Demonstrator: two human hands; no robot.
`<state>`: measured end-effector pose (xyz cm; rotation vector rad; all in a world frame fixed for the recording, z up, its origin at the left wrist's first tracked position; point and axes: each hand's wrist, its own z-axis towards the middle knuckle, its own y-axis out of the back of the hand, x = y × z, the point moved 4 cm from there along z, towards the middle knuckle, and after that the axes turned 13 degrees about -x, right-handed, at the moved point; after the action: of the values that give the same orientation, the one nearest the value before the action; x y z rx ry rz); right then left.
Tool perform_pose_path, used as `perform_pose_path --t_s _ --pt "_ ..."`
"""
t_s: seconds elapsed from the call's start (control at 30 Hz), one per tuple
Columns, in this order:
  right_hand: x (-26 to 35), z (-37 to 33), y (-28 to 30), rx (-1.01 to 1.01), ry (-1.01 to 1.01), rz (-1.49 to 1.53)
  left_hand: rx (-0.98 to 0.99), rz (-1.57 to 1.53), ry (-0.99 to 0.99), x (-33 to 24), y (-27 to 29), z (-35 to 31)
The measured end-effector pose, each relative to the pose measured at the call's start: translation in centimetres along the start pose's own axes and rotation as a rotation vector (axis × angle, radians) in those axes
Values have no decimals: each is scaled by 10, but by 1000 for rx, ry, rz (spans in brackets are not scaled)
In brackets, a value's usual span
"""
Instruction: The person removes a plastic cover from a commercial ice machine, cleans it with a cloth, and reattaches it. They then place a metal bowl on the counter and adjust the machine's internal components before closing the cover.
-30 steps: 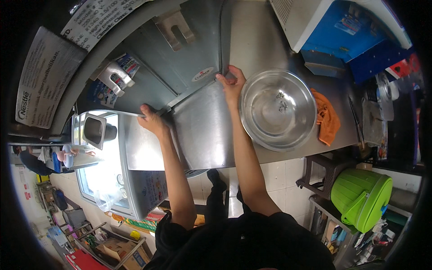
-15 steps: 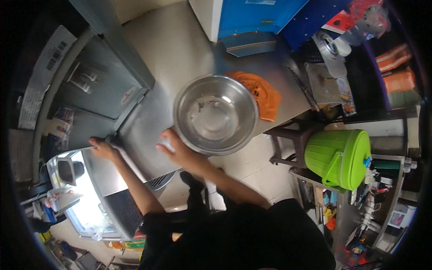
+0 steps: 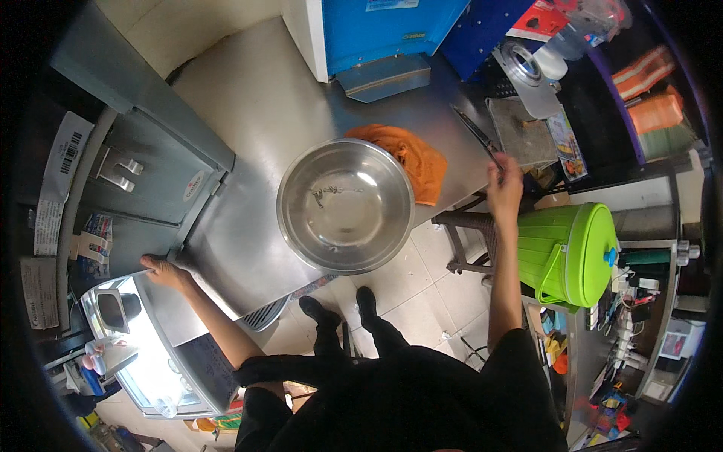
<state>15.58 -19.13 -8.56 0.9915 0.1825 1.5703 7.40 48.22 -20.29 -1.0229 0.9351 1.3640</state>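
Observation:
My right hand (image 3: 504, 184) is closed round the near end of a thin dark utensil (image 3: 473, 126), seemingly a knife, at the counter's right edge. Its far end points away to the left. My left hand (image 3: 167, 274) rests at the steel top of a lit glass display case (image 3: 154, 358), fingers loosely apart and partly hidden. Between the hands, a wide stainless steel bowl (image 3: 346, 205) stands on the steel counter (image 3: 248, 218). Small dark marks or bits, too small to name, show inside it. An orange cloth (image 3: 414, 164) lies against the bowl's far right side.
A blue appliance (image 3: 380, 34) stands at the back. Grey metal equipment (image 3: 158, 162) lines the left. Past the counter's right edge are a dark stool (image 3: 459, 233) and a lidded green bucket (image 3: 565, 256). A flat grey board (image 3: 523, 132) lies beyond my right hand.
My right hand has moved from beside the bowl's near left rim across to the right and closed on the dark utensil. The left hand stays at the display case. The view has shifted slightly.

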Motion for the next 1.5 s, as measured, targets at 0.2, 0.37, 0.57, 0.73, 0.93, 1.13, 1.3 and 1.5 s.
perform_pose_path --t_s 0.2,0.37,0.57,0.73,0.93,1.13,1.3,1.5 --pt "27 -51 -2 884 -632 363 -23 -65 51 7 -1 5" --pt "101 -110 -46 866 -579 487 46 81 -225 -6 1 1" --pt "120 -95 -109 755 -599 679 -26 12 -64 -8 5 -3" --pt "11 -23 -79 159 -20 -11 -65 62 -3 -11 3 -7" --pt "-137 -8 -71 283 161 -707 -37 -127 -4 -17 2 -14" --pt "-6 -62 28 124 30 57 66 -275 47 -25 -1 -18" --pt "170 -186 42 864 -63 510 33 -217 51 -20 -1 -15" --pt "268 -208 -32 764 56 521 23 -282 30 -22 -3 -16"
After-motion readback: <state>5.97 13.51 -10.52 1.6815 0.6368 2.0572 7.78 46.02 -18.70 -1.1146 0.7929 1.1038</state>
